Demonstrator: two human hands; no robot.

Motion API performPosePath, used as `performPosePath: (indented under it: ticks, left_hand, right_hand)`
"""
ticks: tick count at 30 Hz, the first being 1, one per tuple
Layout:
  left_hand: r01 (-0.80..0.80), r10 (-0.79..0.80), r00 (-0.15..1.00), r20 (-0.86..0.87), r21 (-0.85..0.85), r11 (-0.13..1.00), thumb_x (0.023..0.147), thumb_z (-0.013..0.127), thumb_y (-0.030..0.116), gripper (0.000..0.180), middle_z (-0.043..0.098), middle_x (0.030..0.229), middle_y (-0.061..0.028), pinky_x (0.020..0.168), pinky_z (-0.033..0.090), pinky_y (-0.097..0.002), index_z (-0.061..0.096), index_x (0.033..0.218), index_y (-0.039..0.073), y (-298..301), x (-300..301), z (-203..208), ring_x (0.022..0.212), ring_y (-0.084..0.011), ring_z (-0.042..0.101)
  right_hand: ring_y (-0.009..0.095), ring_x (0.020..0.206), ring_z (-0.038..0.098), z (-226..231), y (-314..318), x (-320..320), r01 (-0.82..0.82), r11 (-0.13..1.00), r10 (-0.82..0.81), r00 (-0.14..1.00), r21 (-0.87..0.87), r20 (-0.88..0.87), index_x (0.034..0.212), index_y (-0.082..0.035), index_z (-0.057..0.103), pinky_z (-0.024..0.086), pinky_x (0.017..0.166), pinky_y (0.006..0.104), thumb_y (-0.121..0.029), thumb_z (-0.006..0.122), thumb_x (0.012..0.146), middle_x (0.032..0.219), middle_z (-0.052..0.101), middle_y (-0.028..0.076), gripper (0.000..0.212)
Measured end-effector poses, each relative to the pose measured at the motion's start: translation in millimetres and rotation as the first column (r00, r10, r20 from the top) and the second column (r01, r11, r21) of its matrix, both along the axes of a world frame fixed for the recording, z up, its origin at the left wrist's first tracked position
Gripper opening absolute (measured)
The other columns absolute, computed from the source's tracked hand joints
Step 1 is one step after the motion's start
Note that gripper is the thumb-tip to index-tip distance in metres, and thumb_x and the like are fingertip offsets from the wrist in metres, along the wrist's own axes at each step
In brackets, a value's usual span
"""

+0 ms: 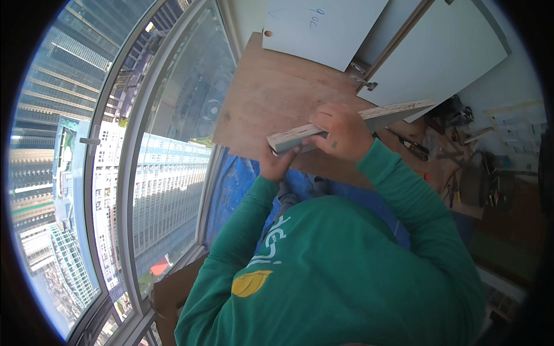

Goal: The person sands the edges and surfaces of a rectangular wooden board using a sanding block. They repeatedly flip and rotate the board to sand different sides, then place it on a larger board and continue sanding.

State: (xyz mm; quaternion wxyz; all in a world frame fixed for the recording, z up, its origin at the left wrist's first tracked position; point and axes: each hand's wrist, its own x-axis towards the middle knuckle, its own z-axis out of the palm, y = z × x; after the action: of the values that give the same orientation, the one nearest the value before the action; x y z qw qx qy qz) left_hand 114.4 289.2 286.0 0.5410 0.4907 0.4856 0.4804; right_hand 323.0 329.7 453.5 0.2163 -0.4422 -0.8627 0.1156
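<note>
A long narrow board (pixel 398 114) with a grey face and a rough, pale wooden edge is held up in front of me, slanting up to the right. My left hand (pixel 278 164) grips its left end from below, with the thumb against the grey face. Farther along, my right hand (pixel 343 132) is closed over the upper edge, its thumb on the near face and its fingers bent on top. The fingers of my left hand are partly hidden behind the board. Beneath it lies a brown plywood surface (pixel 265 86).
White panels (pixel 326 29) lie at the far side, one with a round hole, with metal hinges (pixel 368 85) near their edges. Hand tools (pixel 415 149) and a dark roll are spread at the right. Blue sheeting (pixel 228 184) covers the floor; a tall window (pixel 173 144) runs along the left.
</note>
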Motion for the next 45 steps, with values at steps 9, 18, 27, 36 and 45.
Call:
performPosePath:
  ticks: [9, 18, 27, 36, 45]
  left_hand:
    - [-0.138, 0.104, 0.984, 0.147, 0.244, 0.96, 0.089, 0.085, 0.012, 0.049, 0.061, 0.123, -0.0111, 0.104, 0.047, -0.0368, 0.057, 0.129, 0.002, 18, 8, 71, 0.113, -0.0226, 0.06]
    - [-0.026, 0.129, 0.96, -0.247, 0.38, 0.925, 0.088, 0.085, 0.007, 0.028, 0.067, 0.104, -0.0107, 0.094, 0.05, -0.0347, 0.065, 0.107, 0.003, 22, -2, 100, 0.103, -0.0219, 0.064]
    - [0.465, 0.153, 0.441, -0.884, 0.371, 0.804, 0.073, 0.094, 0.031, 0.046, 0.07, 0.097, -0.0116, 0.087, 0.05, -0.0446, 0.071, 0.103, 0.004, 31, 39, 180, 0.089, -0.0339, 0.068]
    - [0.492, 0.105, 0.343, -0.934, 0.273, 0.827, 0.08, 0.088, 0.038, 0.043, 0.07, 0.088, -0.0158, 0.07, 0.055, -0.0471, 0.068, 0.099, 0.005, 57, 156, 168, 0.084, -0.0383, 0.07]
    - [0.463, 0.169, 0.353, -0.92, 0.329, 0.823, 0.082, 0.085, 0.04, 0.039, 0.068, 0.077, -0.0107, 0.066, 0.052, -0.0481, 0.063, 0.082, 0.007, 34, 166, 161, 0.073, -0.0339, 0.068]
  right_hand:
    - [0.032, 0.096, 0.066, 15, -7, -8, 0.104, 0.958, -0.094, 0.994, 0.266, -0.051, 0.101, -0.005, 0.073, 0.052, 0.087, 0.0489, -0.023, 0.085, 0.079, 0.1, 0.069, 0.009, 0.031]
    - [0.03, 0.08, 0.066, -62, -100, 79, 0.321, 0.843, -0.433, 0.882, -0.432, -0.189, 0.099, -0.003, 0.069, 0.052, 0.072, 0.0406, -0.015, 0.073, 0.098, 0.083, 0.066, 0.014, 0.012]
    - [0.034, 0.115, 0.069, -240, -123, 262, 0.727, 0.366, -0.852, 0.512, -0.58, 0.104, 0.14, 0.0, 0.059, 0.055, 0.098, 0.0414, -0.028, 0.079, 0.093, 0.128, 0.069, 0.02, 0.058]
    - [0.041, 0.153, 0.036, -296, -91, 305, 0.795, 0.348, -0.519, 0.605, -0.497, 0.604, 0.17, -0.011, 0.018, 0.035, 0.124, 0.0494, -0.047, 0.075, 0.095, 0.167, 0.034, 0.022, 0.101]
    - [0.037, 0.137, 0.055, -329, -132, 347, 0.74, 0.317, -0.691, 0.609, -0.593, 0.391, 0.161, -0.004, 0.037, 0.047, 0.113, 0.0455, -0.028, 0.072, 0.094, 0.154, 0.049, 0.024, 0.079]
